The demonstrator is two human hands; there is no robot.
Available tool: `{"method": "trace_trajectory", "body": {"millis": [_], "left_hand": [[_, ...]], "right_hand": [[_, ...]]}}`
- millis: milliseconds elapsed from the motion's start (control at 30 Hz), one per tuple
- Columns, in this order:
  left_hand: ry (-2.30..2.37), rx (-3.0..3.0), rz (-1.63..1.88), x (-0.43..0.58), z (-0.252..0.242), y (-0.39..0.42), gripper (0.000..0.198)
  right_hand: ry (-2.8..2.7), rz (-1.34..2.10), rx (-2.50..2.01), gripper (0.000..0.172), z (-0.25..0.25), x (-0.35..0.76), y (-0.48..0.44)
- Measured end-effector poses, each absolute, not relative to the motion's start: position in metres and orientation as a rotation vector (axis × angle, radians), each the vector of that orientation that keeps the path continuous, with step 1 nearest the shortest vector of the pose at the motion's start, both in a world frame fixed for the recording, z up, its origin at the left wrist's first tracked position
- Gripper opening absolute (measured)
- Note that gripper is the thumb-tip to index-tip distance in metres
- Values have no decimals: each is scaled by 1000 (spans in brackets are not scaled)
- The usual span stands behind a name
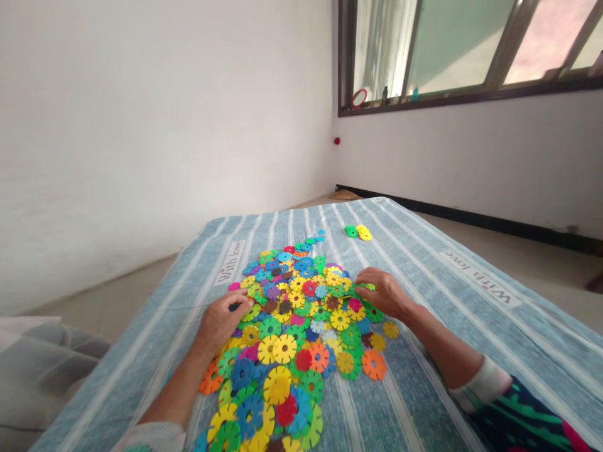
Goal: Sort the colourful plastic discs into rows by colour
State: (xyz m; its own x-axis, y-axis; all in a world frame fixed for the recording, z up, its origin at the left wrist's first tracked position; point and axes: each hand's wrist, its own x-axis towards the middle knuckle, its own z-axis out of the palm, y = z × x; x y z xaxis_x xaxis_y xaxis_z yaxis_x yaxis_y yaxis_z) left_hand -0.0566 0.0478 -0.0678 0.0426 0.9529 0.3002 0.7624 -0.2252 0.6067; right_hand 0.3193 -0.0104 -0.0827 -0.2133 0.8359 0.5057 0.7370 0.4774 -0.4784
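Observation:
Flat plastic notched discs [296, 299], shaped like flowers in many colours, lie in a long overlapping heap on the striped cloth. At the heap's left edge is my left hand [225, 319], its thumb and fingers curled together in a pinch. A light green disc [251, 312] lies by those fingertips; whether anything is between them is hidden. My right hand [384, 292] reaches in from the right with fingers bent over the heap's edge. Between its thumb and forefinger shows a green disc [370, 287], partly covered by the hand.
The table's blue-grey striped cloth [452, 301] has printed lettering on both sides. Beyond the heap sit a separate green disc group [351, 231] and a yellow disc group [363, 233]. A white wall [164, 113] rises at the left, and a window [461, 44] at the right.

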Motion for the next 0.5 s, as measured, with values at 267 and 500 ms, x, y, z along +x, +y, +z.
{"method": "trace_trajectory", "body": {"millis": [267,500], "left_hand": [[1771,2026,924,-58,-69,49,34],[1769,2042,922,-56,-64,46,34]], "right_hand": [[-2222,399,-1375,15,-60,345,-19],[-2347,304,-1694,32,-44,335,-35]]}}
